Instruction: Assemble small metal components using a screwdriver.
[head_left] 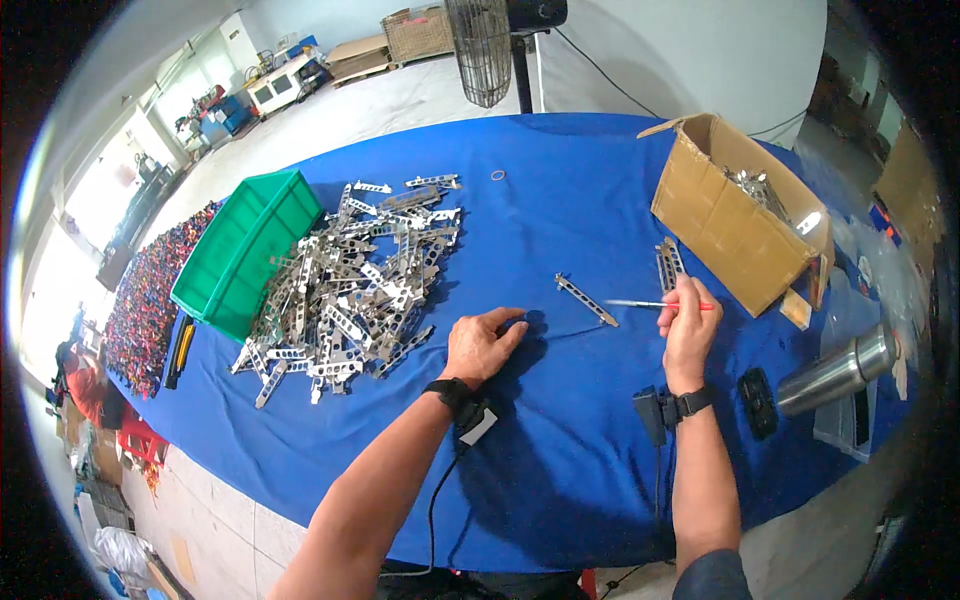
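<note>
In my right hand point(688, 325) is a slim red tool point(655, 304) with a pale tip pointing left; its exact kind is hard to make out. That tip hovers by a single perforated metal strip point(588, 300) lying slantwise on the blue cloth. Just beyond the right hand, a few similar strips point(669, 262) lie side by side. My left hand point(482, 346) rests on the cloth, thumb and index finger apart, with nothing visible in it. To its left spreads a large heap of perforated metal strips point(350, 290).
A green plastic bin point(245, 250) stands behind the heap, beside many small multicoloured pieces point(155, 310). At the right are a cardboard box point(725, 225) with metal parts, a steel flask point(838, 372) and a black case point(757, 403). Cables trail from both wrist devices. A fan point(480, 50) stands beyond the table.
</note>
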